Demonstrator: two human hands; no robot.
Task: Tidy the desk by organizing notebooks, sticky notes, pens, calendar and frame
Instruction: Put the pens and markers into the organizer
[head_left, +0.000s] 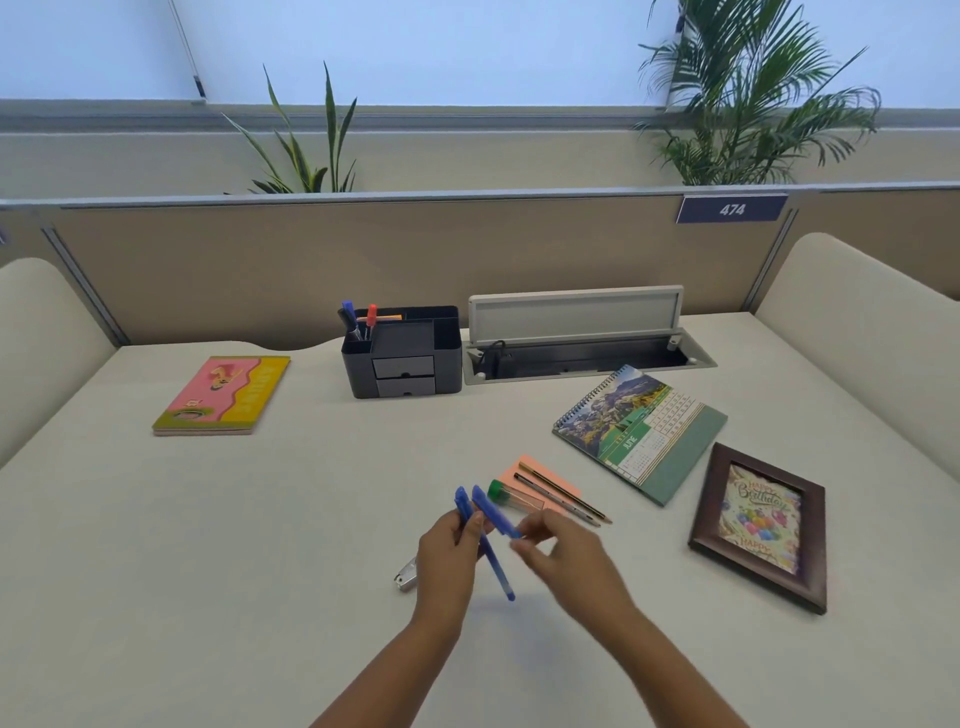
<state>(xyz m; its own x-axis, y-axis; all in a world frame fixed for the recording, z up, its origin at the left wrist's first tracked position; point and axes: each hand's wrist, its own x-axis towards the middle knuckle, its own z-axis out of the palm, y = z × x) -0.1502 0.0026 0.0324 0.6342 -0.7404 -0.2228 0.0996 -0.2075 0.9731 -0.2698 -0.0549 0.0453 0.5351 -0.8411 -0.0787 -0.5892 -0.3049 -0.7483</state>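
My left hand grips a blue pen that slants down to the right. My right hand pinches the end of a second blue pen beside it. Just beyond my hands lie a green-capped pen and two pencils on orange sticky notes. A spiral calendar lies flat at the right. A dark picture frame lies flat at the far right. A pink and yellow notebook sits at the left. The black organizer at the back holds a blue and a red marker.
A small metal stapler lies partly behind my left hand. An open cable tray is set into the desk beside the organizer. A beige partition runs along the back, with padded side panels left and right.
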